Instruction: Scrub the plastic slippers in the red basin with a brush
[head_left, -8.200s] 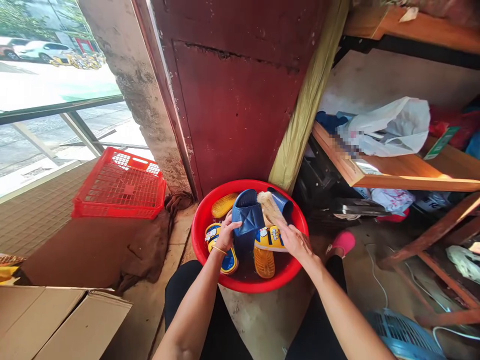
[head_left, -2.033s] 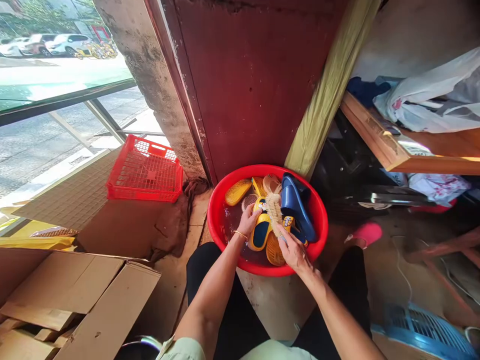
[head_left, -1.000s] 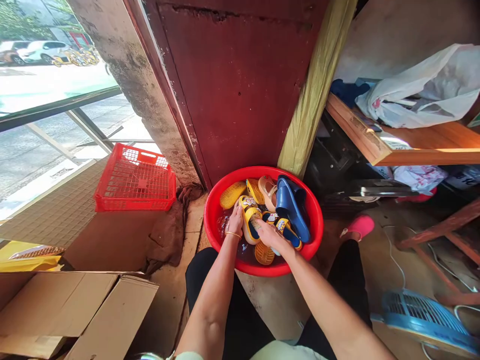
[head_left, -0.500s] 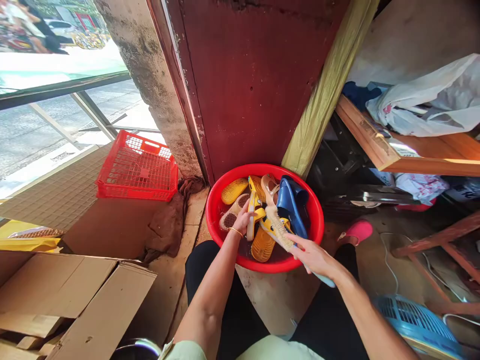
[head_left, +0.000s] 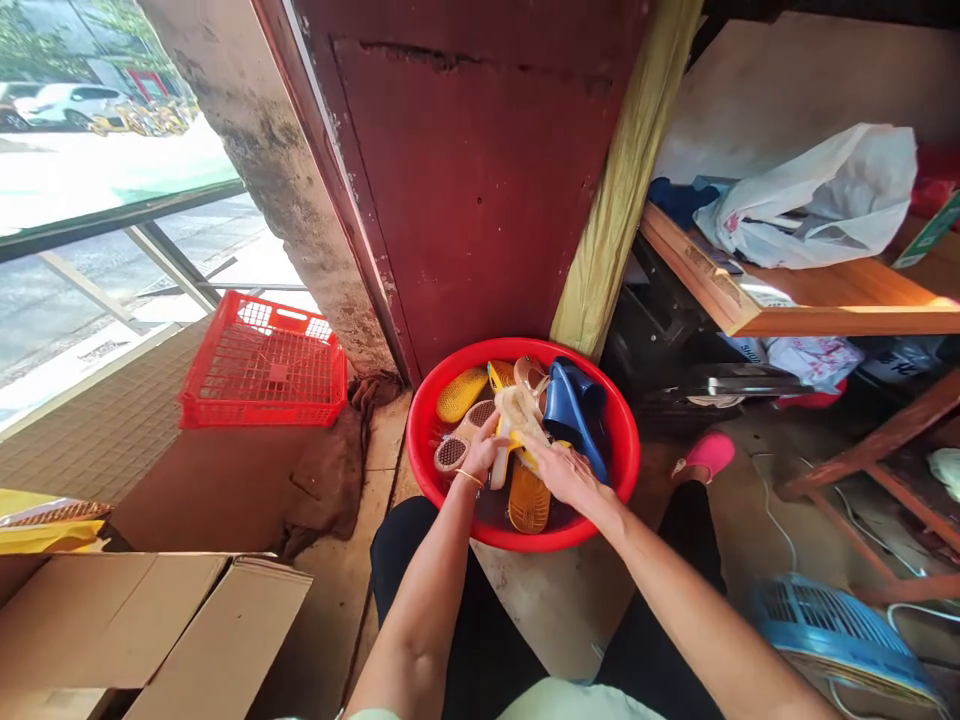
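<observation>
In the red basin [head_left: 634,455] in front of my knees, several slippers sit in water. My left hand [head_left: 480,452] is closed around a yellow-and-white slipper [head_left: 498,472]. A scrub brush [head_left: 519,408] with pale bristles, smeared by motion, lies across that slipper, and my right hand [head_left: 568,472] grips it; its handle is hidden under the hand. Around them are a blue slipper [head_left: 564,405], a yellow slipper [head_left: 461,394], a tan sandal [head_left: 452,452] with a dark patterned sole, and an upturned yellow sole [head_left: 529,500].
A red crate [head_left: 266,365] and a brown cloth [head_left: 330,480] lie to the left, behind a cardboard box [head_left: 165,600]. On the right are a wooden shelf [head_left: 840,318] with a plastic bag [head_left: 825,205], a blue fan [head_left: 840,625] and a loose cord.
My right hand has moved forward and left with the brush, bringing it over the yellow-and-white slipper. My left hand stays on the slipper. The view has shifted slightly.
</observation>
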